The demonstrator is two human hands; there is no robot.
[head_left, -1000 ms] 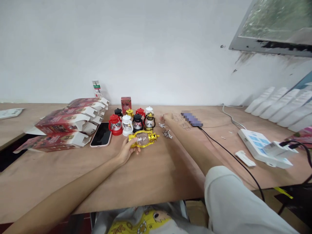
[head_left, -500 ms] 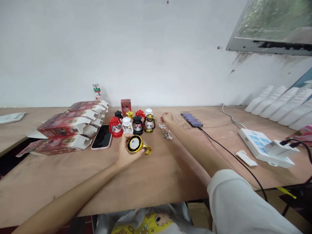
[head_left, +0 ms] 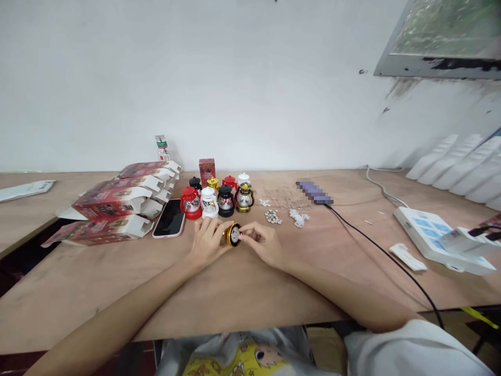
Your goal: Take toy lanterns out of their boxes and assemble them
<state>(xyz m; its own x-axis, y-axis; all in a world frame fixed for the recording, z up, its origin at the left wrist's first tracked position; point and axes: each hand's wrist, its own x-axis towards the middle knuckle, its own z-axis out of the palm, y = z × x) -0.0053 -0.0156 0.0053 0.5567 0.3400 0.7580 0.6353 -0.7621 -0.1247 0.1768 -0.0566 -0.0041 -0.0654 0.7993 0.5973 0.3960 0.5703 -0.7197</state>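
Observation:
A small gold toy lantern [head_left: 233, 234] is held between both hands just above the wooden table [head_left: 250, 282], its round base turned toward me. My left hand [head_left: 207, 239] wraps its fingers round the lantern's body from the left. My right hand [head_left: 264, 245] has its fingertips pinched at the lantern's base from the right; what they pinch is too small to make out. Behind the hands stands a cluster of several little lanterns [head_left: 219, 196] in red, white, black and gold. Small silver button cells [head_left: 273, 216] lie scattered to the right of it.
A phone [head_left: 169, 218] lies face up left of the lanterns, beside stacked red and white cartons [head_left: 113, 201]. A small red box [head_left: 206, 169] and a bottle [head_left: 162, 148] stand at the back. A black cable [head_left: 376, 245] runs to a white power strip [head_left: 434, 237] at right.
My right hand came back from the far pile of small parts to the lantern's base. My left hand turned the gold lantern from lying on its side to base-toward-me and drew it slightly nearer.

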